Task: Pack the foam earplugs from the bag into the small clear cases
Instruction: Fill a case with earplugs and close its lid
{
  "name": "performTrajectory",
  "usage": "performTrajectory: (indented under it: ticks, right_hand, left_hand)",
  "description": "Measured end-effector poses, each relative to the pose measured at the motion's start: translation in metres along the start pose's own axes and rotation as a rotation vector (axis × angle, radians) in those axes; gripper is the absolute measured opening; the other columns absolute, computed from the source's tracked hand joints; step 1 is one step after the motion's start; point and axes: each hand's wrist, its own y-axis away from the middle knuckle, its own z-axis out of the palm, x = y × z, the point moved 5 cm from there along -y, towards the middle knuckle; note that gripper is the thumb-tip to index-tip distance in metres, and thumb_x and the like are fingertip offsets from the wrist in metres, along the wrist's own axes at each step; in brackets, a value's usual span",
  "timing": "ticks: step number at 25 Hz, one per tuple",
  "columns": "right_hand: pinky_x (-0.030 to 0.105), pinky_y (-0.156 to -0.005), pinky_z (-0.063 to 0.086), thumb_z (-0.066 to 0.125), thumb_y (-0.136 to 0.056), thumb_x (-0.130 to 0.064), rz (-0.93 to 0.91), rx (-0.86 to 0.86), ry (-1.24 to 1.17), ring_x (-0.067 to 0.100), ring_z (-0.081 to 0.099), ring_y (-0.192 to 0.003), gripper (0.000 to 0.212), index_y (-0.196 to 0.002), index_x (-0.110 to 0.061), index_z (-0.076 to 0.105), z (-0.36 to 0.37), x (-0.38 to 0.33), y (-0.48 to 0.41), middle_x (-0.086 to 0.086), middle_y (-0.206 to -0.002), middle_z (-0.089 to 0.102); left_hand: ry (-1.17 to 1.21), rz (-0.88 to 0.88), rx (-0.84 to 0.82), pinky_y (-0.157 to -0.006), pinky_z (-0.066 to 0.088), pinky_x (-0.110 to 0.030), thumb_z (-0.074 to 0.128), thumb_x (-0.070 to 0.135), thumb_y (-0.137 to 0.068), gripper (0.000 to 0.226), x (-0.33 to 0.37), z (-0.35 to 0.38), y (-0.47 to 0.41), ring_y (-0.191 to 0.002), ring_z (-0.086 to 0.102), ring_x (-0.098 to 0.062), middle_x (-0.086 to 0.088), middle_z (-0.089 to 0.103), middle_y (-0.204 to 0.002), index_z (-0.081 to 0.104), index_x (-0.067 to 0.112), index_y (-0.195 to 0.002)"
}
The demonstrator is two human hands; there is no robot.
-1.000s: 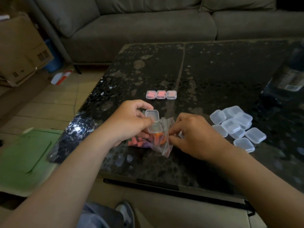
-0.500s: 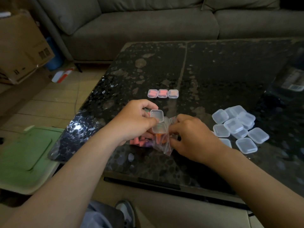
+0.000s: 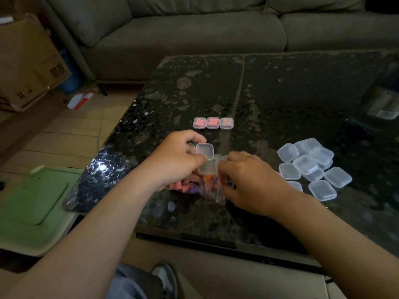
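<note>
While the left hand (image 3: 176, 161) grips an open small clear case (image 3: 205, 152), right hand (image 3: 250, 180) pinching clear plastic bag (image 3: 213, 192) of pink foam earplugs (image 3: 178, 187)

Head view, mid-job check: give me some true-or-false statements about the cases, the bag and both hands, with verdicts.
1. Three filled cases sit in a row beyond the hands. True.
2. The left hand holds an open case. True.
3. The empty cases are piled on the person's left. False: they lie on the right.
4. The right hand rests idle, away from the bag. False: it pinches the bag.
5. The bag holds pink and orange earplugs. True.
</note>
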Motion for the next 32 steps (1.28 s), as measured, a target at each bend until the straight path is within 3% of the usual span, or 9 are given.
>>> performTrajectory:
  ticks: [2, 7, 10, 12, 17, 22, 25, 27, 32]
  right_hand:
    - [0.027, -0.076, 0.043, 0.06, -0.094, -0.039, -0.015, 0.011, -0.027, 0.01, 0.048, -0.084, 0.015, -0.097, -0.024, 0.061, -0.002, 0.001, 0.001, -0.006, -0.094, 0.054]
    - [0.034, -0.068, 0.052, 0.067, -0.087, -0.034, 0.029, 0.057, -0.112, 0.011, 0.057, -0.071, 0.015, -0.084, -0.02, 0.064, -0.009, 0.007, 0.004, -0.006, -0.079, 0.063]
    - [0.037, -0.069, 0.052, 0.064, -0.086, -0.031, 0.05, 0.071, -0.132, 0.011, 0.058, -0.07, 0.012, -0.083, -0.02, 0.064, -0.012, 0.011, 0.005, -0.006, -0.078, 0.064]
    - [0.037, -0.07, 0.053, 0.063, -0.089, -0.031, 0.055, 0.064, -0.125, 0.011, 0.059, -0.071, 0.011, -0.085, -0.021, 0.064, -0.012, 0.012, 0.005, -0.006, -0.08, 0.065]
    - [0.039, -0.074, 0.054, 0.057, -0.093, -0.033, 0.067, 0.07, -0.112, 0.012, 0.06, -0.079, 0.012, -0.092, -0.022, 0.062, -0.013, 0.014, 0.005, -0.005, -0.087, 0.065]
    - [0.035, -0.075, 0.057, 0.065, -0.091, -0.028, 0.1, 0.144, -0.159, 0.01, 0.061, -0.08, 0.007, -0.096, -0.022, 0.063, -0.025, 0.02, 0.009, -0.007, -0.09, 0.065]
    - [0.028, -0.075, 0.056, 0.073, -0.086, -0.023, 0.132, 0.229, -0.2, 0.007, 0.06, -0.081, 0.012, -0.096, -0.025, 0.065, -0.033, 0.025, 0.011, -0.009, -0.092, 0.063]
    - [0.027, -0.075, 0.056, 0.075, -0.084, -0.02, 0.16, 0.271, -0.253, 0.006, 0.06, -0.082, 0.015, -0.094, -0.027, 0.065, -0.036, 0.028, 0.012, -0.01, -0.092, 0.062]
    - [0.031, -0.074, 0.059, 0.073, -0.082, -0.009, 0.25, 0.366, -0.484, 0.008, 0.065, -0.08, 0.019, -0.087, -0.026, 0.069, -0.039, 0.034, 0.014, -0.009, -0.088, 0.065]
  left_hand:
    - [0.0, 0.001, 0.007, -0.053, 0.059, -0.03, 0.062, -0.001, -0.094, 0.034, 0.001, -0.001, 0.0, -0.072, 0.077, -0.028, -0.022, 0.071, -0.093, 0.061, 0.019, -0.121]
    - [0.011, 0.008, 0.013, -0.069, 0.063, -0.055, 0.063, 0.0, -0.094, 0.034, 0.001, -0.001, 0.0, -0.068, 0.076, -0.029, -0.011, 0.069, -0.079, 0.061, 0.018, -0.123]
    - [0.041, 0.01, 0.003, -0.06, 0.064, -0.037, 0.06, -0.003, -0.095, 0.034, 0.003, 0.0, 0.002, -0.067, 0.076, -0.026, -0.011, 0.067, -0.078, 0.06, 0.014, -0.124]
    - [0.045, 0.007, 0.001, -0.058, 0.063, -0.034, 0.06, -0.004, -0.095, 0.033, 0.003, 0.0, 0.003, -0.067, 0.076, -0.026, -0.011, 0.065, -0.079, 0.06, 0.014, -0.123]
    - [0.061, -0.005, -0.002, -0.063, 0.065, -0.039, 0.06, -0.004, -0.095, 0.033, 0.004, 0.002, 0.004, -0.071, 0.076, -0.03, -0.013, 0.066, -0.08, 0.06, 0.013, -0.123]
    - [0.049, -0.004, 0.015, -0.067, 0.065, -0.044, 0.061, -0.002, -0.095, 0.035, 0.005, 0.001, 0.004, -0.069, 0.076, -0.028, -0.013, 0.068, -0.083, 0.061, 0.017, -0.123]
    - [0.014, 0.039, 0.059, -0.074, 0.064, -0.05, 0.065, 0.002, -0.094, 0.033, 0.007, -0.001, 0.001, -0.067, 0.076, -0.024, -0.001, 0.072, -0.072, 0.063, 0.025, -0.117]
    - [-0.012, 0.098, 0.09, -0.073, 0.064, -0.044, 0.067, 0.004, -0.093, 0.033, 0.011, -0.002, 0.002, -0.064, 0.075, -0.019, 0.004, 0.073, -0.067, 0.063, 0.031, -0.112]
    - [0.059, 0.2, 0.132, -0.052, 0.053, -0.023, 0.065, 0.003, -0.094, 0.037, 0.025, -0.001, 0.009, -0.059, 0.069, -0.012, 0.001, 0.074, -0.071, 0.063, 0.038, -0.108]
